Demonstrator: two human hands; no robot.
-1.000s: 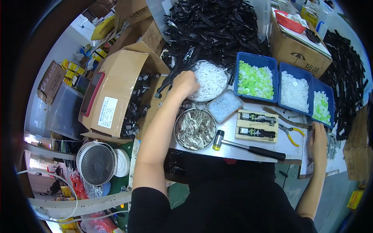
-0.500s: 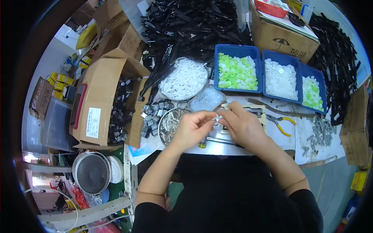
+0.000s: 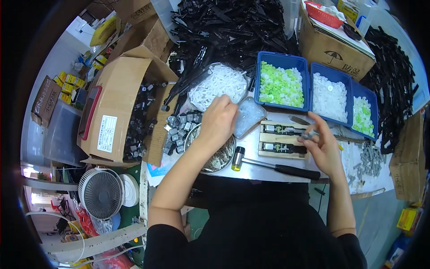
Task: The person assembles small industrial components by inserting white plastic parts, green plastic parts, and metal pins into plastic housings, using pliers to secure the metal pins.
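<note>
My left hand (image 3: pixel 220 117) reaches forward over the round metal bowl (image 3: pixel 214 158) of small metal pieces, fingertips at the edge of the round dish of white plastic parts (image 3: pixel 214 86) and the clear square tray (image 3: pixel 249 115). Whether it holds a part I cannot tell. My right hand (image 3: pixel 321 144) hovers to the right of the wooden jig (image 3: pixel 281 139) and pinches a small grey metal part (image 3: pixel 310 133) between thumb and fingers. A mallet (image 3: pixel 273 166) with a black handle lies on the table between both hands.
Three blue bins (image 3: pixel 330 94) hold green and white parts behind the jig. A heap of black plastic pieces (image 3: pixel 233 27) fills the back. Cardboard boxes (image 3: pixel 117 107) stand left and back right (image 3: pixel 331 42). Grey metal parts (image 3: pixel 369 158) lie at right. A small fan (image 3: pixel 101 193) sits on the floor.
Both hands were together over the jig half a second ago. Now my left hand has gone forward-left to the white parts and my right hand has moved right with the small part.
</note>
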